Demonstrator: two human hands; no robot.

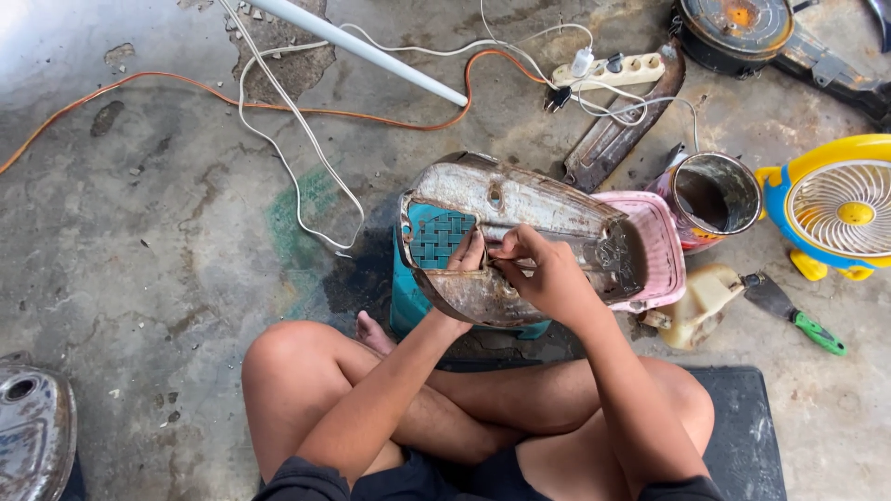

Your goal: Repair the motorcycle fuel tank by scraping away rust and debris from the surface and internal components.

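- Lying at frame centre on a teal stool (408,301), the rusty metal cover (520,218) is running its long axis left to right.
- Left hand (467,257) is gripping its near edge; right hand (543,269) is pinching closed against its surface.
- Bare concrete floor (167,213) is stretching leftward; a pink stool (659,246) and tin can (715,195) are crowding the right.

Soft, even daylight fills the frame, brightest at the upper left, where the concrete floor (139,232) washes out in glare. Shadows are faint. Focus is sharp, with slight wide-angle bending at the edges.
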